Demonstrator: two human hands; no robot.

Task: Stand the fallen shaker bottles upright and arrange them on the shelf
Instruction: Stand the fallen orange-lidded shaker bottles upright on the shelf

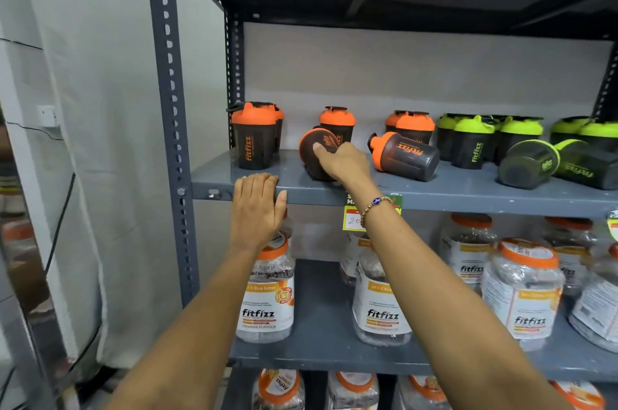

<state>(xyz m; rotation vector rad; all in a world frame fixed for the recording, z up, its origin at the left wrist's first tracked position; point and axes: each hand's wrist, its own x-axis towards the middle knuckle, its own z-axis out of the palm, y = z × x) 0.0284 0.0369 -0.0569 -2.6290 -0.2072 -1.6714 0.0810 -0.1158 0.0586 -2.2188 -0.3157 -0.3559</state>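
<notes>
— What does the right hand (344, 163) hold?
— Its grip is closed around the fallen orange shaker (316, 155), base toward us, long axis pointing back into the shelf (434, 195). The left hand (255, 205) rests flat on the edge

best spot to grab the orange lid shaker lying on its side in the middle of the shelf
Grip the fallen orange-lid shaker around its dark body near the base end, coming from the front right. The lid points left and back, and the body's wide end faces the shelf edge, unobstructed.
</notes>
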